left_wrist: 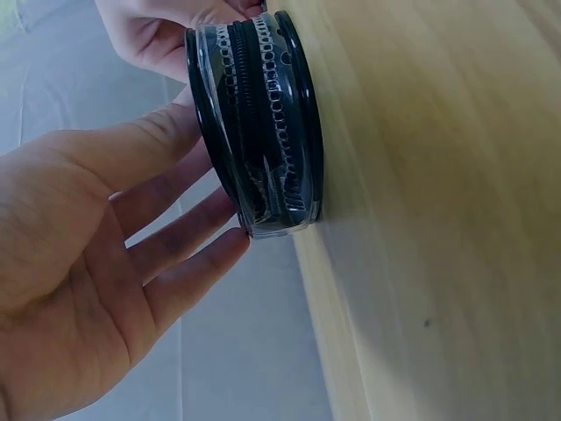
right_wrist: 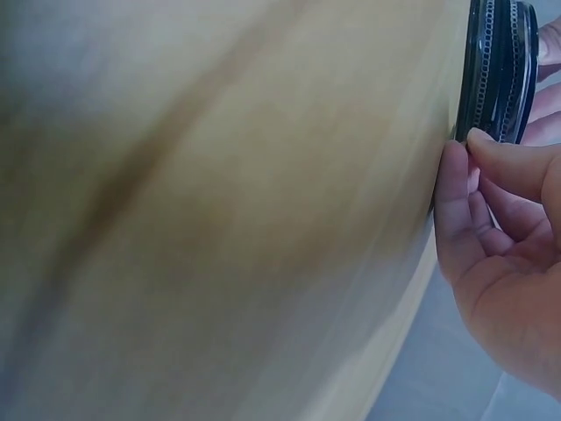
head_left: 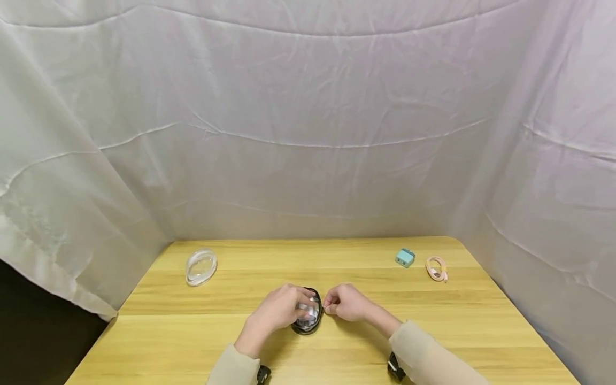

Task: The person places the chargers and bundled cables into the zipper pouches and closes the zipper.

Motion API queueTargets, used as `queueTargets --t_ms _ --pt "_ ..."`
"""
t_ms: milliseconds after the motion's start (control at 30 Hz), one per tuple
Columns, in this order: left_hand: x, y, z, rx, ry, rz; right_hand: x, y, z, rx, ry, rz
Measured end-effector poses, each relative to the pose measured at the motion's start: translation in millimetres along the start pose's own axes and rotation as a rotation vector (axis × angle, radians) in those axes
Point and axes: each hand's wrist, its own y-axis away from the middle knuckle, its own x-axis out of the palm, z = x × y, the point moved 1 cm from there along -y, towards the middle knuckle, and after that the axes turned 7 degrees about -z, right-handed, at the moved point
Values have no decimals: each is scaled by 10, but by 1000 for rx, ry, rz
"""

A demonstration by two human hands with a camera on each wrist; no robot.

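Observation:
A small round zipper pouch (head_left: 315, 316), clear with black trim, lies on the wooden table between my hands. My left hand (head_left: 283, 306) rests over it, fingers spread and fairly straight on its clear top face. The left wrist view shows the pouch's side, with a black zipper (left_wrist: 248, 88) running along it between stitched bands. At the pouch's right edge my right hand (head_left: 350, 302) pinches with thumb and forefinger at the zipper, its other fingers curled. What sits between those fingertips (right_wrist: 478, 138) is mostly hidden.
A coiled clear-white cable or tube (head_left: 189, 270) lies at the back left of the table (head_left: 298, 256). Back right are a light blue charger plug (head_left: 405, 258) and a coiled pink cable (head_left: 430, 267). Grey curtains (head_left: 308, 176) enclose the back and sides.

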Motion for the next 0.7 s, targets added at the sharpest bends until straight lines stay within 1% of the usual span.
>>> queueTargets --t_ms 133,300,400,567,700 --pt "-5 7 -2 9 -12 2 5 -3 5 -18 4 -9" --pt "-24 8 -7 36 -31 -8 13 -37 0 -56 49 -27" --pt "-40 17 -11 42 -31 -16 15 -67 -2 -54 60 -29" --pt "-80 32 -15 25 -43 -27 21 -126 -3 -38 52 -23" --pt "-110 44 -7 -1 -32 -30 38 -197 -3 -41 50 -21"
